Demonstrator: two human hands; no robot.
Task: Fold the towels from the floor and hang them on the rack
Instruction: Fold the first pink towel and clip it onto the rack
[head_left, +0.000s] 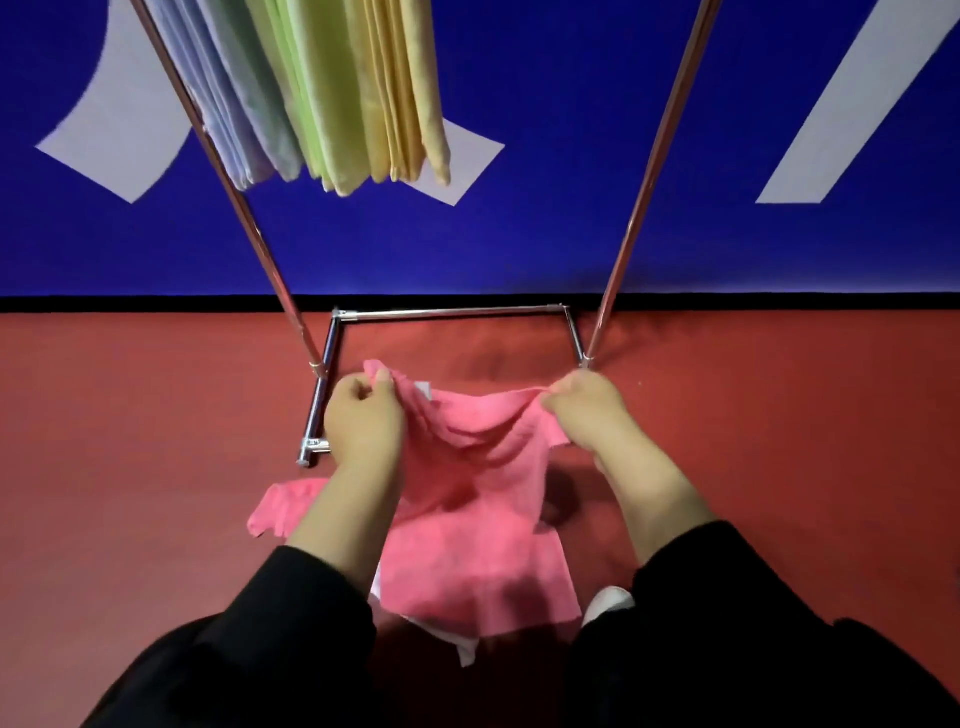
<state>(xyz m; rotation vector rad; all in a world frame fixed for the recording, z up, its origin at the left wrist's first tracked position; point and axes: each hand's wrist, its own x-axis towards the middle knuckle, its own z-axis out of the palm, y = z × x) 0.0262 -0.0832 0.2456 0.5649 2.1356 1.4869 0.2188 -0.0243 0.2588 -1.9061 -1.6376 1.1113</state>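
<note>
A pink towel (478, 467) hangs between my hands above the red floor. My left hand (363, 421) pinches its upper left corner and my right hand (592, 410) pinches its upper right corner, so the top edge sags between them. Below it, more pink cloth (283, 512) and a white towel (465, 652) lie on the floor. The metal rack (631, 218) stands in front of me, its two poles slanting up. Several folded towels (322, 93), lilac, green and yellow, hang from its top at the upper left.
The rack's base bars (447, 313) rest on the red floor (130, 441) just beyond my hands. A blue wall with pale shapes (571, 182) rises behind the rack. My white shoe (610, 603) shows under the right sleeve.
</note>
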